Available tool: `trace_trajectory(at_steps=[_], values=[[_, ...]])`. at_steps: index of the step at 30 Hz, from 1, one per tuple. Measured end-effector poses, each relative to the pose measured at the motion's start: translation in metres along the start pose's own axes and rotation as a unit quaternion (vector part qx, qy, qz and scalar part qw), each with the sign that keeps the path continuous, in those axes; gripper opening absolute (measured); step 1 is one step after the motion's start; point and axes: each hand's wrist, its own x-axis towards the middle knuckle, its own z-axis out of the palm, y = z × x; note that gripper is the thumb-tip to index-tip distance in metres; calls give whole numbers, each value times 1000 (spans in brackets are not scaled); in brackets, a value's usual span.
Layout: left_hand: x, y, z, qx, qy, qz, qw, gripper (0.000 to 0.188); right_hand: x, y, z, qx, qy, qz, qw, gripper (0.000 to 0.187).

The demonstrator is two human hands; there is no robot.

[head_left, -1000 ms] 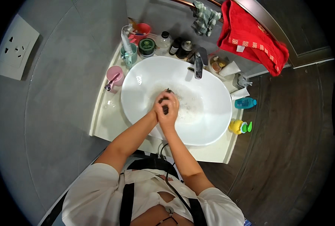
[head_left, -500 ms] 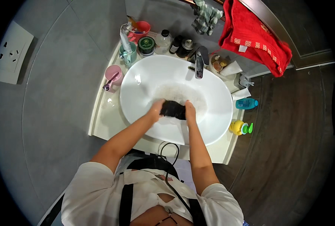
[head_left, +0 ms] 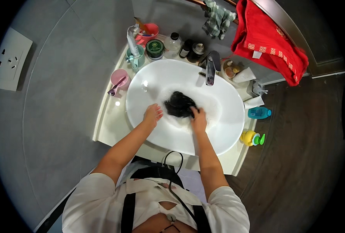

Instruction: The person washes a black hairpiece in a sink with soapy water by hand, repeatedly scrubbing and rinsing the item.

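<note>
A soft black bundle [head_left: 179,104], wet and loosely spread, lies in soapy water in the white oval sink [head_left: 141,93]. It could be cloth or something hair-like; I cannot tell which. My right hand [head_left: 199,119] has its fingers curled on the bundle's right edge, pinching it. Off to the bundle's left, my left hand [head_left: 153,114] hovers over the basin, fingers apart and holding nothing. The chrome faucet [head_left: 210,70] stands at the sink's far right; whether water runs from it cannot be made out.
Along the far rim stand a green-lidded jar [head_left: 155,49], a clear bottle [head_left: 173,44], dark bottles and cups. A pink cup [head_left: 120,79] sits at the left. Blue [head_left: 259,112] and yellow [head_left: 251,138] bottles line the right edge. A red towel [head_left: 263,42] hangs above.
My left hand has let go of the black bundle and drawn back leftward. The bundle, stretched between both hands before, now lies spread in the foamy water, with my right hand still on it.
</note>
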Motion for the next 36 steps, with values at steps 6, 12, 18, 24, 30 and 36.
trace_trajectory(at_steps=[6, 12, 18, 24, 30, 36], values=[[5, -9, -2, 26, -4, -17, 1000, 28, -15, -36, 28, -56, -2, -95, 994, 68], [-11, -6, 9, 47, -30, -2, 998, 38, -19, -25, 25, -53, 85, 58, 993, 70], [-27, -7, 16, 53, -39, 27, 997, 44, -19, -15, 9, 19, -27, 139, 990, 76], [-64, 7, 44, 31, -156, -131, 979, 44, -21, -65, -26, 190, 23, -15, 981, 54], [-41, 13, 53, -76, -283, -102, 951, 28, -65, -129, -68, 277, 27, -135, 951, 51], [-54, 15, 56, -55, -260, -31, 964, 22, -48, -137, -42, 289, 162, -54, 942, 34]])
